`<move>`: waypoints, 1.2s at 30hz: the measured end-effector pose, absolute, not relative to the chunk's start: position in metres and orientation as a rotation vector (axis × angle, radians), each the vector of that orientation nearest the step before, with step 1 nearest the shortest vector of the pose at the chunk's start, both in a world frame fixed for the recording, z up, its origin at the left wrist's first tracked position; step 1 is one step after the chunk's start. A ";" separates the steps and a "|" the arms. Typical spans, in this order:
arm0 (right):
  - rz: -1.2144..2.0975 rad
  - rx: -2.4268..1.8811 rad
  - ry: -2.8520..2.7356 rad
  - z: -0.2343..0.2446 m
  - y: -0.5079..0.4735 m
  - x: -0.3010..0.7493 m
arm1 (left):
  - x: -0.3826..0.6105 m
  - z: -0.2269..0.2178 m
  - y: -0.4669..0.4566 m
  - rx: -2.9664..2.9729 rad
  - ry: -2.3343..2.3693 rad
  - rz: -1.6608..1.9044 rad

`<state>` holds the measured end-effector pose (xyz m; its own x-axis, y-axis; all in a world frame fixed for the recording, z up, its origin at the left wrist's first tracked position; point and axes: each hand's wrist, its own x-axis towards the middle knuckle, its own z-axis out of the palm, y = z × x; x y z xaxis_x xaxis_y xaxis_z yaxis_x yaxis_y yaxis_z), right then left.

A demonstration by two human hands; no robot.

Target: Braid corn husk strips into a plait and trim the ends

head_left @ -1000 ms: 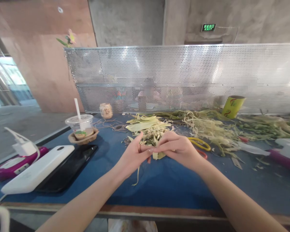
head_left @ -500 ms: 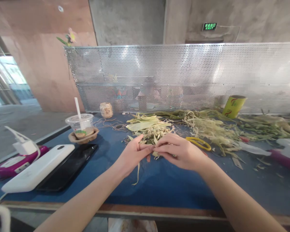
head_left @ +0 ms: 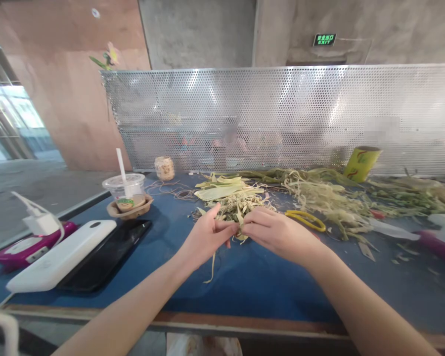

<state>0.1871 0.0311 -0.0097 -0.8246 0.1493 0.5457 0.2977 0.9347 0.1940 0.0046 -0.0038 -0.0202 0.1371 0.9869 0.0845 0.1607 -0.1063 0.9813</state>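
My left hand (head_left: 206, 235) is closed in a pinch, thumb and fingers pointing right. A thin pale strip of dried leaf (head_left: 212, 267) hangs below its fingers toward the table. Pinched too, my right hand (head_left: 280, 232) meets the left fingertips, and a piece of dried leaf shows between the two hands. Most of what they grip is hidden by the fingers. Right behind the hands lies a heap of dried plant bits (head_left: 241, 201), with broad yellow-green leaves (head_left: 222, 190) at its back. A yellow loop (head_left: 306, 220) lies beyond my right hand.
At left are a black phone (head_left: 107, 254), a white power bank (head_left: 63, 257), a purple power strip (head_left: 33, 244) and a drink cup (head_left: 124, 190) with a straw. Shredded fibres (head_left: 319, 198) and a yellow tube (head_left: 361, 163) sit at right. A perforated metal panel (head_left: 226, 109) closes the back.
My right hand has shifted slightly to the right, its fingers drawn closer together. The left hand stays nearly in place, still pinching. The whole view has moved a little.
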 end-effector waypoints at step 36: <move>0.919 -0.775 -1.884 -0.028 0.032 0.161 | 0.009 -0.013 -0.006 1.279 0.900 1.495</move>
